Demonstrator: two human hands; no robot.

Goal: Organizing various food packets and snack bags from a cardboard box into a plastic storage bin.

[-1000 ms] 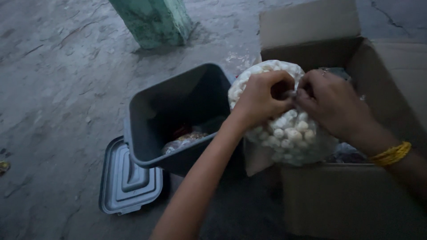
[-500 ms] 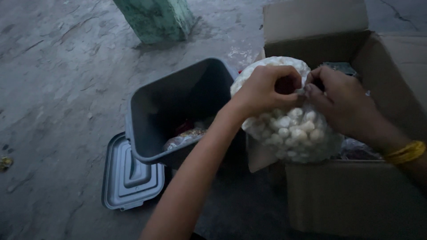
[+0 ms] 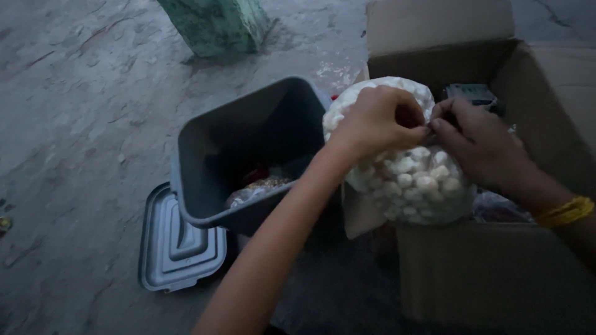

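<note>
Both hands stay pinched on the clear bag of white puffs (image 3: 413, 180): left hand (image 3: 375, 121), right hand (image 3: 478, 146); grey bin (image 3: 248, 133) at nine o'clock; cardboard box (image 3: 496, 273) unmoved.

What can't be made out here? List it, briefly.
Head view only:
- Neck of the clear plastic bag of pale round pieces: hidden by the left hand and right hand; each grip's hold is unclear.
- Contents of the grey plastic bin: dim, walled off.
- Brown cardboard box interior: blocked by the bag.
- Dark item in the box: too dim.
</note>
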